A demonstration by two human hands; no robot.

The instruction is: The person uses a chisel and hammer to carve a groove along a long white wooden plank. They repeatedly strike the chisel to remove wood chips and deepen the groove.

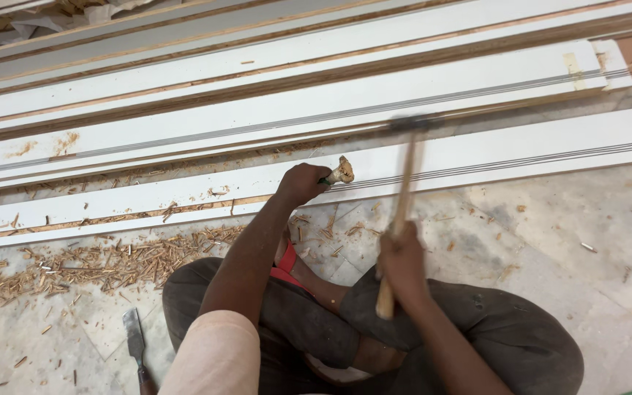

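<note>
I sit cross-legged on the floor. My left hand (303, 183) grips a chisel (340, 173) with a frayed wooden end, set against a long white board (521, 150) that has thin grey grooves along it. The hammer (402, 197) in my right hand (401, 257) has a wooden handle; its dark head is blurred, raised to the right of and above the chisel's end. The board lies flat on the floor in front of my knees, with a strip of bare wood showing along its near edge at the left.
Several more long white boards (294, 110) lie side by side beyond it. Wood chips (96, 263) litter the stone floor at the left. A second chisel (135, 340) lies on the floor by my left knee.
</note>
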